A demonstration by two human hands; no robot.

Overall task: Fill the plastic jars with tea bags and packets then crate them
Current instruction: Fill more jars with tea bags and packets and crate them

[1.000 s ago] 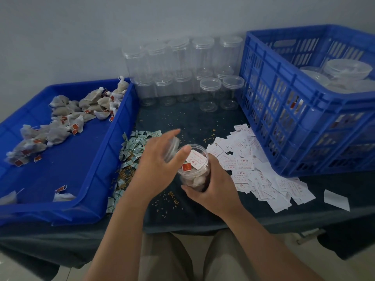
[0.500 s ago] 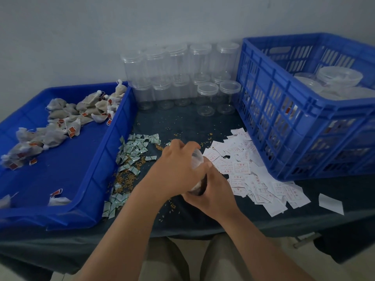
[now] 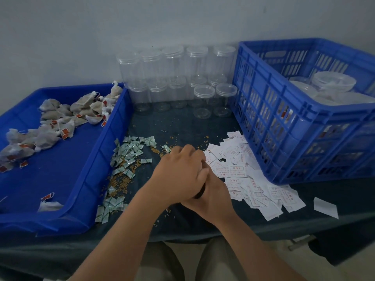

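Blue plastic stands on both sides of the dark table [image 3: 182,122]: a shallow tray [image 3: 113,138] on the left and a tall slatted crate [image 3: 284,118] on the right. Near the front edge, between the two, the person's hands are closed together round a jar [image 3: 199,192]. The jar is almost wholly hidden, with only a dark sliver showing between the palms. The left hand [image 3: 180,175] lies on top with its fingers curled down over it. The right hand [image 3: 217,197] wraps it from below and from the right side. Whether a lid is on cannot be told.

Tea bags [image 3: 52,126] with red tags lie scattered in the tray, mostly toward its far end. Small green and white packets [image 3: 129,153] are strewn on the table just beside the tray wall, mixed with loose yellowish grains [image 3: 119,179]. White printed slips [image 3: 237,171] spread from the hands toward the crate, and one single slip [image 3: 324,206] lies apart at the right. Empty clear jars [image 3: 204,98] with lids stand stacked against the wall at the back. Inside the crate, lidded jars [image 3: 332,82] are packed close together.
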